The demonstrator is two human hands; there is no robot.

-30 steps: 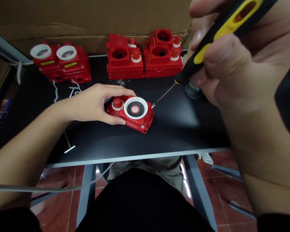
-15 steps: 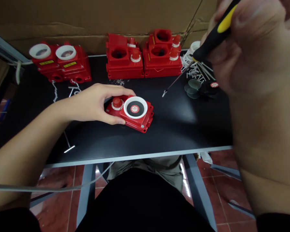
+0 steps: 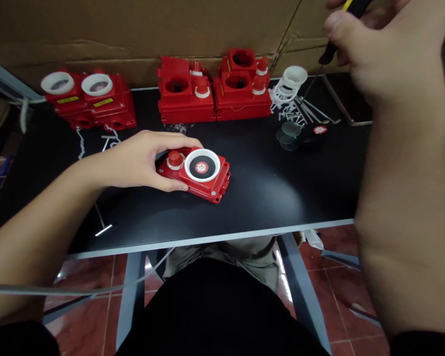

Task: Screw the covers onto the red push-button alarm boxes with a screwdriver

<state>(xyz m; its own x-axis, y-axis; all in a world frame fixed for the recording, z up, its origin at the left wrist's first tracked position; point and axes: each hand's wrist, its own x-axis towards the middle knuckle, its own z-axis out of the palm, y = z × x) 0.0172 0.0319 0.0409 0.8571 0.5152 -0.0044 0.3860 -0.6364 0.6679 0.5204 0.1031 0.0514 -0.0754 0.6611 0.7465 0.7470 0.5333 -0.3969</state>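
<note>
My left hand is closed around the left end of a red housing lying on the black table. On the housing sit a red button and a white ring around a black disc with a red-and-white sticker. High at the right, my right hand grips a black-and-yellow screwdriver. Its thin shaft slants down toward a pile of small screws; where exactly the tip ends is hard to make out. White rings lie beside the pile.
Red housings stand along the cardboard at the back: a left pair, a middle one and a right one. Clear discs, metal rods and a dark tray are at right. A T-shaped rod lies near the front edge.
My right hand has moved up and away with the screwdriver, its shaft swinging from above the middle of the table to the screw pile. The left hand keeps its hold on the housing.
</note>
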